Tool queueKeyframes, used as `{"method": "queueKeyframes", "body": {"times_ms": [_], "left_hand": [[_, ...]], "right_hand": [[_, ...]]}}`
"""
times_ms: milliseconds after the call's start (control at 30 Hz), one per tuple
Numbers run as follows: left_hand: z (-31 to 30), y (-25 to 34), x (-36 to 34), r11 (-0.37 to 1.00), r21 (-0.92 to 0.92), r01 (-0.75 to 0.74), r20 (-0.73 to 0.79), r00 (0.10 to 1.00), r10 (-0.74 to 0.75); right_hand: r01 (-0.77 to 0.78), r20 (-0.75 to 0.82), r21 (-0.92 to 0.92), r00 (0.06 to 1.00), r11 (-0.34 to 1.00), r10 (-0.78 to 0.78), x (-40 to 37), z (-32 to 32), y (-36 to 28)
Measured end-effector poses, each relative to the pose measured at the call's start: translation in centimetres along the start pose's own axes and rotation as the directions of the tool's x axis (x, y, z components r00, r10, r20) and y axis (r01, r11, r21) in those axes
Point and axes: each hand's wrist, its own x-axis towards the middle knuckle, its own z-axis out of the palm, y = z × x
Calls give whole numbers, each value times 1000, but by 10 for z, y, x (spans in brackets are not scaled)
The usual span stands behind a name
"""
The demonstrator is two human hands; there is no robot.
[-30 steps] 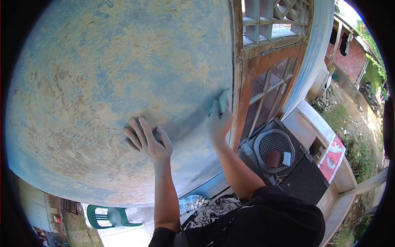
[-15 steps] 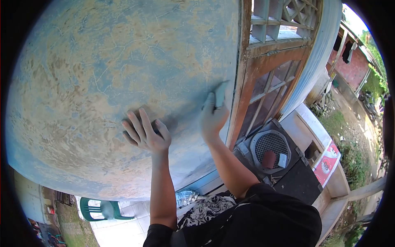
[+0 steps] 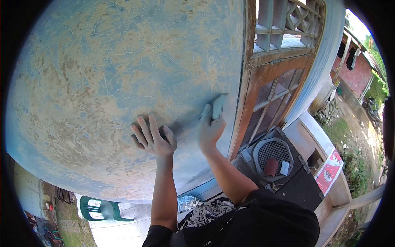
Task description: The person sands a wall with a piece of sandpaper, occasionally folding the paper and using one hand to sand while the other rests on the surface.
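Note:
A worn wall (image 3: 135,61) with patchy blue and tan paint and fine cracks fills the left and middle. My left hand (image 3: 155,138) lies against it with the fingers spread and nothing held. To its right, my right hand (image 3: 212,129) is closed around a flat pale blue-grey piece (image 3: 219,106), pressed to the wall near the window frame. What the piece is made of cannot be told. Its lower part is hidden by my fingers.
A brown wooden frame with glass panes (image 3: 263,99) stands right of the wall. Below it, a black speaker-like box (image 3: 302,189) carries a reddish piece (image 3: 271,166) and a white piece (image 3: 284,168). A green chair (image 3: 88,208) stands at lower left.
My right hand and the piece in it have moved slightly left and down along the wall. The view has shifted a little, and my left hand keeps its spread pose.

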Motion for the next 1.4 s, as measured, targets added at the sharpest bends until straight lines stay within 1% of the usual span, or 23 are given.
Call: {"method": "queueKeyframes", "body": {"times_ms": [67, 100, 167, 300, 333, 367, 467, 533, 600, 633, 667, 733, 800, 833, 900, 1000, 1067, 1100, 1167, 1200, 1267, 1333, 1400], "left_hand": [[-2, -1, -2, 1000, -9, -1, 11, 1000, 1], [-1, -2, -3, 1000, -18, -1, 19, 1000, 1], [-2, -3, -6, 999, -35, 20, 33, 999, -18], [0, -5, -8, 999, -49, 12, 37, 999, -10], [1, -5, -7, 999, -44, 13, 23, 1000, -12], [0, -5, -7, 999, -40, -7, 30, 1000, 9], [-1, -5, -9, 999, -39, -14, 37, 999, 15], [-2, -4, -12, 998, -68, 7, 51, 999, -3], [-3, -4, -11, 997, -76, 15, 55, 998, -11], [-4, -3, -11, 997, -80, 17, 52, 999, -12], [-4, -4, -12, 996, -85, 14, 57, 998, -9], [-1, -5, -12, 998, -55, -3, 40, 999, 5], [0, -5, -11, 998, -60, -9, 30, 999, 11], [-1, -4, -12, 998, -63, -8, 28, 1000, 10], [-3, -2, -10, 999, -42, -26, 27, 999, 27], [-1, 1, -10, 999, -21, -26, 31, 999, 27], [-2, 2, -11, 1000, -20, -17, 45, 999, 18], [-1, 2, -10, 999, -45, -10, 32, 999, 11], [-3, 2, -12, 998, -68, -9, 31, 999, 11], [-3, 0, -13, 999, -50, -19, 39, 999, 21], [0, -2, -13, 999, -31, -35, 31, 999, 36], [-1, -3, -16, 995, -53, -82, 30, 996, 84], [0, -3, -18, 996, -30, -78, 32, 996, 79]], "right_hand": [[163, 148, 124, 972, 979, -180, -6, 11, -33], [162, 147, 128, 973, 979, -180, -8, 13, -35], [467, 297, 73, 833, 881, -467, -14, 14, -36], [543, 145, -7, 831, 839, -537, -4, -9, 22], [281, 83, 17, 956, 960, -281, -4, -16, 30], [-9, 35, 54, 999, 999, 7, -6, -18, 38], [-99, 41, 156, 995, 983, 94, -13, 4, -9], [-60, 130, 85, 990, 995, 48, -18, 6, -31], [255, 335, 107, 901, 961, -276, -22, 8, -48], [243, 422, 79, 870, 967, -253, -22, 1, -50], [240, 418, 75, 874, 968, -249, -18, -4, -41], [474, 202, 26, 860, 880, -469, -3, -11, -5], [202, 123, -107, 974, 973, -189, 10, -37, 32], [205, 119, -105, 974, 973, -193, 17, -38, 40], [-179, -135, 114, 972, 977, 193, 30, -37, 52], [-242, -17, 124, 969, 962, 246, 16, -7, 3], [217, 164, 6, 963, 976, -215, -5, 9, -15], [213, 159, 8, 964, 977, -212, -8, 4, -24], [536, 475, -103, 767, 838, -433, -15, -7, -36], [526, 471, -105, 774, 844, -424, -15, -12, -23], [442, 149, -153, 894, 884, -422, 1, -26, 21], [46, 40, -265, 999, 963, -37, 19, -50, 35], [-15, -34, -208, 999, 978, 8, 28, -35, 33]]}}
